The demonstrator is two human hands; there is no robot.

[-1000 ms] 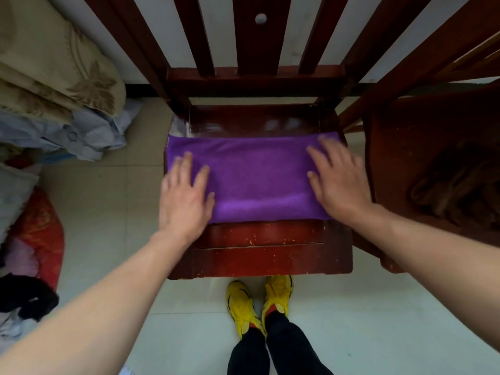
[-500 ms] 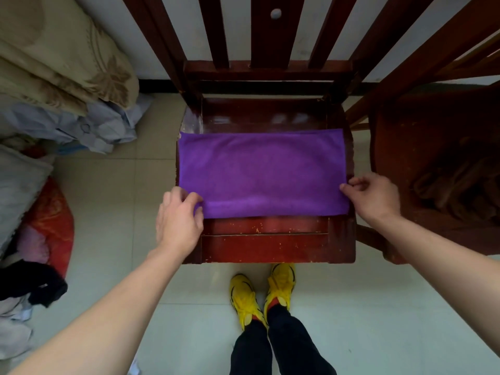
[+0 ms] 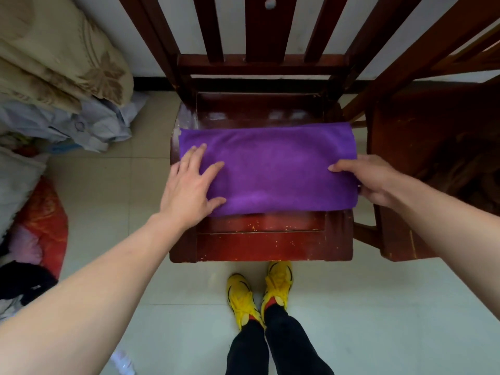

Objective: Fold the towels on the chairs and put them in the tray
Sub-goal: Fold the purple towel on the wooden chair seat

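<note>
A dark red wooden chair (image 3: 259,239) carries the purple towel (image 3: 270,169), folded into a long band flat across its seat. The left hand (image 3: 189,190) rests on the towel's left end, fingers straight and spread. The right hand (image 3: 373,177) pinches its right edge, thumb on top.

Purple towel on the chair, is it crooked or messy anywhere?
Not really. The purple towel lies flat and straight across the chair seat. The left hand presses one end, the right hand pinches the other. Only the seat's front edge looks worn, with chipped paint.
</note>
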